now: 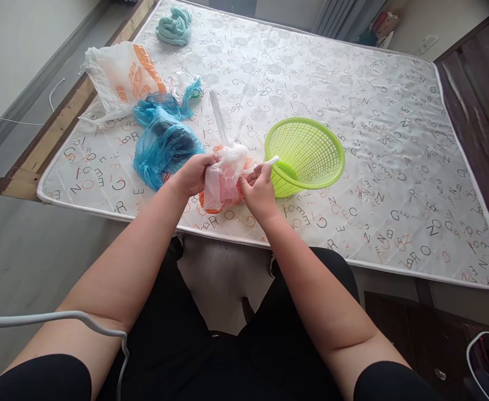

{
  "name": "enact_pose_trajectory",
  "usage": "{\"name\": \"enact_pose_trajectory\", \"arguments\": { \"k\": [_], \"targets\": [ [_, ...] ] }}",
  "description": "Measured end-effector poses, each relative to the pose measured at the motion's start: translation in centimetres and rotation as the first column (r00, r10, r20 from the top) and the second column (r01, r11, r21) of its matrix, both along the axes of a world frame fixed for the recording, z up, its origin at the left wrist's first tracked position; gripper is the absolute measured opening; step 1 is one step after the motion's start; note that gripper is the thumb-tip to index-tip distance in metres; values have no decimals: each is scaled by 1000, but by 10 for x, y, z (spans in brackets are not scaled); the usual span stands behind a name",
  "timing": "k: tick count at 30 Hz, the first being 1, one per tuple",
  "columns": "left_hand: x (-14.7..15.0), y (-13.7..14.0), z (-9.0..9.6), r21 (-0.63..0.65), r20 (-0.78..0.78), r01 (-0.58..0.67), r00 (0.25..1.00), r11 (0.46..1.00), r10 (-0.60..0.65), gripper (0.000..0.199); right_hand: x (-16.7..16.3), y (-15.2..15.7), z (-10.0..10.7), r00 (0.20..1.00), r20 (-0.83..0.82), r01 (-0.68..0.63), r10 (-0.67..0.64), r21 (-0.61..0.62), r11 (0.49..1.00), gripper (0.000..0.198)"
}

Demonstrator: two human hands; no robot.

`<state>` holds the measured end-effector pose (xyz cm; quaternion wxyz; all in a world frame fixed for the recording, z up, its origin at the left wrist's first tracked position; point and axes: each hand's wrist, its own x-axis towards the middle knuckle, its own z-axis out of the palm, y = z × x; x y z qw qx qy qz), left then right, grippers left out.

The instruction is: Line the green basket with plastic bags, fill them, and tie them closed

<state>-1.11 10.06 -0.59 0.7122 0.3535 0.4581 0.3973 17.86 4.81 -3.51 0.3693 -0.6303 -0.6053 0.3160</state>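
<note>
Both hands grasp one crinkled white-and-orange plastic bag (pixel 224 181) just left of one round green plastic mesh basket (pixel 307 153): left hand (pixel 194 174) clenches its body, right hand (pixel 259 189) pinches a twisted handle. One blue plastic bag (pixel 163 142) lies farther left.

Green basket (pixel 307 153) just R of hands, blue bag (pixel 165 142) L; mattress (pixel 415 184) beyond open.

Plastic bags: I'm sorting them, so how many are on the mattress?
3. A white-and-orange bag in both hands at the near edge, a blue bag left of it, a white bag with orange print beyond. The blue heap might hide another.
</note>
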Motion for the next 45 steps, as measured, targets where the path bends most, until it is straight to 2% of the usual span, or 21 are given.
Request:
{"name": "enact_pose_trajectory", "arguments": {
  "k": [4,10,14,18,22,24,31,37,45],
  "targets": [
    [-1,1,-1,15,-35,-6,999,1000,6,10,0,1,-1,999,-32,10,-10,-8,1000,49],
    [-1,1,-4,-16,29,13,1000,1000,-12,12,-1,2,0,990,-137,-16,14,-12,1000,61],
    [-1,2,-9,-7,2,21,1000,1000,-21,13,-1,2,6,990,-129,-53,48,-39,998,62],
    [2,2,-10,30,-14,9,1000,999,-8,16,0,1,11,991,-100,-87,85,-17,996,52],
    [5,1,-8,35,-19,19,1000,999,-18,13,1,1,12,993,-23,-117,116,-26,993,24],
    [6,1,-8,26,-2,38,999,999,-38,12,1,1,12,991,0,-135,135,-35,990,16],
    [4,3,-15,-5,-38,6,999,1000,-6,12,1,2,9,987,54,-149,153,-77,986,11],
    [5,4,-19,-40,27,31,999,999,-30,7,1,4,4,975,159,-141,153,-82,987,4],
    [8,4,-17,-79,118,-1,993,997,10,11,1,3,4,972,147,-173,181,-65,983,14]
  ]
}}
